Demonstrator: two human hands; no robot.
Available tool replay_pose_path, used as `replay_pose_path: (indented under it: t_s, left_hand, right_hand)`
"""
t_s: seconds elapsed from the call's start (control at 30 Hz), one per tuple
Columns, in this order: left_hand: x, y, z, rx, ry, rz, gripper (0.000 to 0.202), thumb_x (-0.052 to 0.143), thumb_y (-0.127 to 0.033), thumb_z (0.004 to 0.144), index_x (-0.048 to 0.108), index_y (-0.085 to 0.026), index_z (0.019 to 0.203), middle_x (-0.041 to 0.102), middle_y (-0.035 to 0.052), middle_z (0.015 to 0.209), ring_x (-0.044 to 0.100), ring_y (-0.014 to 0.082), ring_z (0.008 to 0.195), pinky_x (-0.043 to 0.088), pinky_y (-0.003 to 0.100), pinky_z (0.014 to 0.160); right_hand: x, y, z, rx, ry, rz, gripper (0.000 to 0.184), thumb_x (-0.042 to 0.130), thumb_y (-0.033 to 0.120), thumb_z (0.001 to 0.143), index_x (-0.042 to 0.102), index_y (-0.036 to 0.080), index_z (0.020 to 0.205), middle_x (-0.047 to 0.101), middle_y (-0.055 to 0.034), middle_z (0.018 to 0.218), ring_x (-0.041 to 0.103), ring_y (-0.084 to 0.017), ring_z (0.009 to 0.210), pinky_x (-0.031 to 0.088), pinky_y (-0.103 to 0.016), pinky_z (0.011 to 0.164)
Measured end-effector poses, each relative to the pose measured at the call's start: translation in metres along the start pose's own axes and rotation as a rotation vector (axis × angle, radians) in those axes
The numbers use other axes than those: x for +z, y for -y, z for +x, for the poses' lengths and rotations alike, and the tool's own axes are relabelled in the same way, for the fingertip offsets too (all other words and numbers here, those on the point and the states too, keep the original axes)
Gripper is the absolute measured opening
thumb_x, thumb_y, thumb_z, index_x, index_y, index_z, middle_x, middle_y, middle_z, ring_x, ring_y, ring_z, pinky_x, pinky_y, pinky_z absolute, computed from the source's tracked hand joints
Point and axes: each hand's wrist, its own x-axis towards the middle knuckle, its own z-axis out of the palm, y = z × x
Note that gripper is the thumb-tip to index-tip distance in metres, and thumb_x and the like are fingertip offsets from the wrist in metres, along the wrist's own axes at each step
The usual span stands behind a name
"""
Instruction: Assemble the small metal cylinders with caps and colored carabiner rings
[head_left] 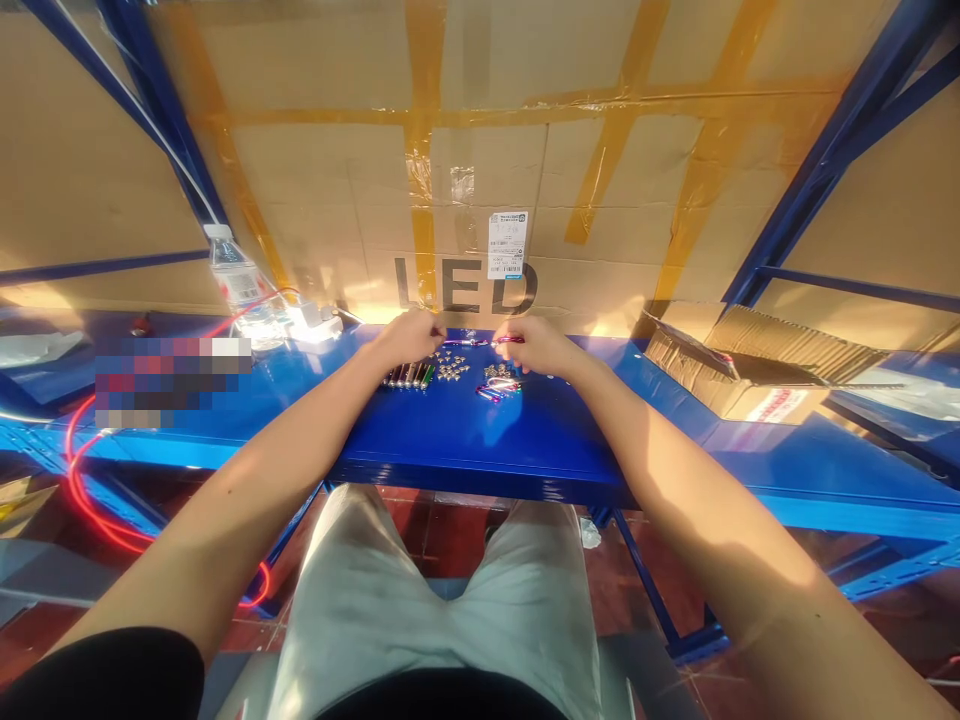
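Observation:
Both my hands are at the far side of a blue metal bench (465, 440). My left hand (409, 338) is closed in a pinch on a small part I cannot make out. My right hand (534, 345) is closed on a small red clip (508, 340). Below the left hand lies a row of small metal cylinders (409, 376). A heap of small silvery parts (450, 368) sits between the hands. Several coloured clips (499, 388) lie under the right hand.
A taped cardboard wall marked LED (465, 285) stands behind the bench. A water bottle (236, 280) and a white charger (313, 322) stand at the left, with a red cable (97, 510). An open cardboard box (750, 365) is at the right. Blue shelf posts (817, 160) flank the bench.

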Motion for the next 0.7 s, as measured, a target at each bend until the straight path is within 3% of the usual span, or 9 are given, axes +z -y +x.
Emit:
replay_pose_path:
  t_s: [0.17,0.27,0.47,0.6,0.7]
  left_hand:
    - [0.019,-0.054,-0.002,0.042,-0.104,-0.306,0.021,0.065,-0.027,0.086,0.072,-0.018,0.105,0.075,0.0051,0.09,0.067,0.0169,0.08,0.051,0.03,0.075]
    - [0.028,-0.069,-0.002,0.093,-0.114,-0.408,0.022,0.069,-0.027,0.086,0.07,-0.019,0.106,0.073,0.0028,0.087,0.065,0.0161,0.079,0.05,0.03,0.074]
    - [0.029,-0.069,-0.002,0.038,-0.121,-0.578,0.005,0.067,-0.019,0.085,0.068,-0.017,0.089,0.07,0.0019,0.079,0.066,0.0152,0.072,0.052,0.031,0.071]
    - [0.025,-0.068,-0.003,-0.043,-0.146,-0.607,0.001,0.067,-0.017,0.085,0.067,-0.017,0.086,0.067,0.001,0.073,0.067,0.0149,0.067,0.05,0.029,0.064]
    - [0.024,-0.066,-0.004,-0.043,-0.141,-0.606,0.004,0.067,-0.019,0.086,0.065,-0.017,0.083,0.068,0.0017,0.072,0.068,0.0151,0.067,0.049,0.028,0.063]
  right_hand:
    - [0.003,-0.003,0.003,0.009,0.012,0.058,0.011,0.057,0.008,0.083,0.062,0.018,0.081,0.06,-0.0016,0.064,0.057,-0.016,0.057,0.048,-0.031,0.055]
    - [0.004,-0.008,0.006,-0.016,0.032,0.12,0.011,0.059,0.01,0.081,0.058,0.02,0.076,0.061,-0.0018,0.063,0.058,-0.017,0.056,0.051,-0.033,0.058]
    - [0.004,-0.003,0.004,0.024,0.019,0.267,0.02,0.062,0.009,0.079,0.053,0.022,0.091,0.067,-0.002,0.074,0.06,-0.018,0.057,0.052,-0.035,0.061]
    - [0.002,0.003,0.0,-0.012,0.008,0.15,0.024,0.056,0.005,0.08,0.058,0.02,0.097,0.062,0.001,0.069,0.06,-0.018,0.059,0.05,-0.034,0.062]
    - [0.002,0.003,0.0,-0.065,0.03,0.034,0.021,0.052,0.004,0.081,0.063,0.019,0.091,0.058,0.0014,0.067,0.059,-0.017,0.058,0.048,-0.032,0.061]
